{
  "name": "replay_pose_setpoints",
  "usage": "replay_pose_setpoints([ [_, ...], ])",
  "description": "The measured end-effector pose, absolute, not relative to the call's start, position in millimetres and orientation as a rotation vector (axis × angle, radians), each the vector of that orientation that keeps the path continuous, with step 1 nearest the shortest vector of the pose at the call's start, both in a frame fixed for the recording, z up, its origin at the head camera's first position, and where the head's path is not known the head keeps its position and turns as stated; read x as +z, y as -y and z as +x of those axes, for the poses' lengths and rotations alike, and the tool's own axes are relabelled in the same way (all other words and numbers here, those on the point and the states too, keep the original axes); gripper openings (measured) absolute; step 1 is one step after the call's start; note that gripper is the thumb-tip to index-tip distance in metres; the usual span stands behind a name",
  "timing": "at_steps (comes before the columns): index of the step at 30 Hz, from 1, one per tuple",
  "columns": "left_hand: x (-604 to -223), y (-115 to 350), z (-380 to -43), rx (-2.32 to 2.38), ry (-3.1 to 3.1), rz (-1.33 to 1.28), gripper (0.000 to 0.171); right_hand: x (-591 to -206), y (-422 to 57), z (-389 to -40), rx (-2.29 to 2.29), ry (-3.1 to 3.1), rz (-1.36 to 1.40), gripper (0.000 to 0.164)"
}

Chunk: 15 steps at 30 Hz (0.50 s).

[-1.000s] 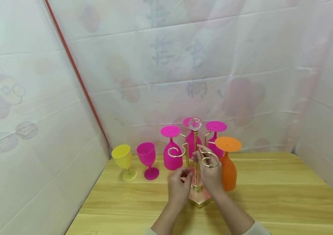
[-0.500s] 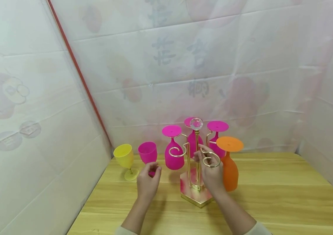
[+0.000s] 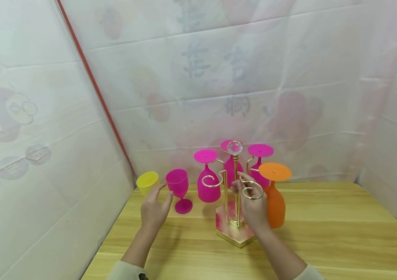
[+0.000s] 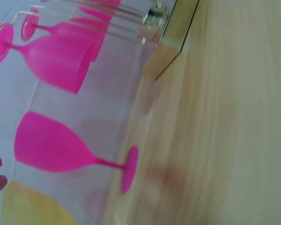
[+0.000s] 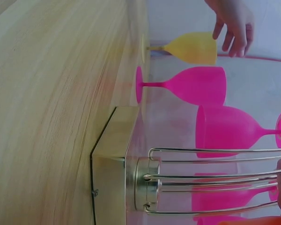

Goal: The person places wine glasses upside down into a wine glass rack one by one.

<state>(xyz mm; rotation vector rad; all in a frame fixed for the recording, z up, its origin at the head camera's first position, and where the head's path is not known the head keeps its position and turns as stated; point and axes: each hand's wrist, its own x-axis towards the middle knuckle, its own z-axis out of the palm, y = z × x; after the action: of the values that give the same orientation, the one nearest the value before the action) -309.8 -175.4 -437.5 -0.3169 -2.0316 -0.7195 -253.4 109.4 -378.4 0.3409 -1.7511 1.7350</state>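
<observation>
My left hand point(image 3: 153, 210) is apart from the upright pink goblet point(image 3: 177, 182), with thumb and fingers spread toward its bowl in the head view. That hand partly covers the yellow goblet point(image 3: 148, 182), whose stem is hidden there. In the right wrist view, the left hand point(image 5: 234, 28) is above both standing goblets. My right hand point(image 3: 252, 204) grips the gold wire of the goblet rack point(image 3: 235, 233), beside its central post. An orange goblet point(image 3: 274, 202) hangs upside down by its foot, just right of this hand.
Several pink goblets hang upside down on the rack, among them one at its left point(image 3: 208, 186). A curled wire hook point(image 3: 211, 181) stands at the front left. The wooden table point(image 3: 342, 225) meets a printed cloth wall point(image 3: 198, 128) behind.
My left hand has gone from the rack's wires leftward to the standing goblets, and its fingers have spread apart. The right hand keeps its grip on the rack.
</observation>
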Motion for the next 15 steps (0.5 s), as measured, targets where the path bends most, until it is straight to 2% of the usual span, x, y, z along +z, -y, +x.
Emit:
replay_pose_setpoints([
  [15,-416.5,223.9,-334.7,-0.355,2.374,-0.360,0.067,-377.4,-106.6,-250.8,1.766,1.740,0.353,0.026],
])
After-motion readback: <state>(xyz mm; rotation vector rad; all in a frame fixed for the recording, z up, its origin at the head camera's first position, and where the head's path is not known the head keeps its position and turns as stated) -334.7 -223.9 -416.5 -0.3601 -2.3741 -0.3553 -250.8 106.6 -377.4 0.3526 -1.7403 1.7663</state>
